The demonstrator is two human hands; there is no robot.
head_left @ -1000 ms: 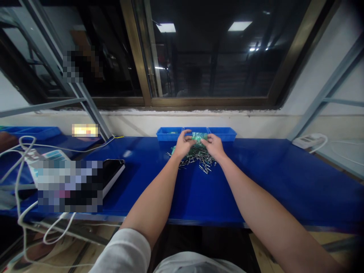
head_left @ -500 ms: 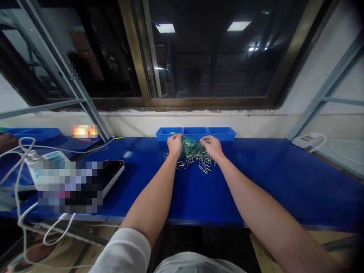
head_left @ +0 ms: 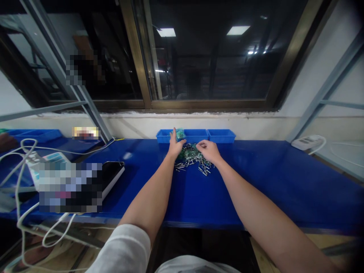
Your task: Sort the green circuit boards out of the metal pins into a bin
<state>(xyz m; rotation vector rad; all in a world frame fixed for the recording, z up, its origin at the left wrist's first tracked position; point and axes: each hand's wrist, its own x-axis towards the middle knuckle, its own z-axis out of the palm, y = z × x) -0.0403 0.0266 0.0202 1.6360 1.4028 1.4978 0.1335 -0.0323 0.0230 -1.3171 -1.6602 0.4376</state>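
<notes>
My left hand point(head_left: 175, 146) is open, its index finger stretched up and its thumb out to the right, at the front of the left blue bin point(head_left: 163, 138). Beyond its fingertips a crumpled green plastic bag point(head_left: 180, 133) lies at that bin. Below, on the blue table, spreads a pile of thin silvery metal pins point(head_left: 202, 167) with dark green pieces point(head_left: 188, 153) among them. My right hand point(head_left: 209, 150) is at the pile's upper right, thumb and fingertips pinched together; whatever they hold is too small to make out.
A middle blue bin point(head_left: 196, 134) and a right one point(head_left: 222, 135) stand against the wall. Left on the table point(head_left: 136, 185) are a dark-screened phone-like device point(head_left: 113, 171) and white cables point(head_left: 19, 189). A white power strip point(head_left: 308, 142) lies far right. Another person's hand point(head_left: 8, 142) shows far left.
The green bag has gone from over the pile to the left bin. My left hand has let go of it and spread its fingers. My right hand has shifted slightly left and down.
</notes>
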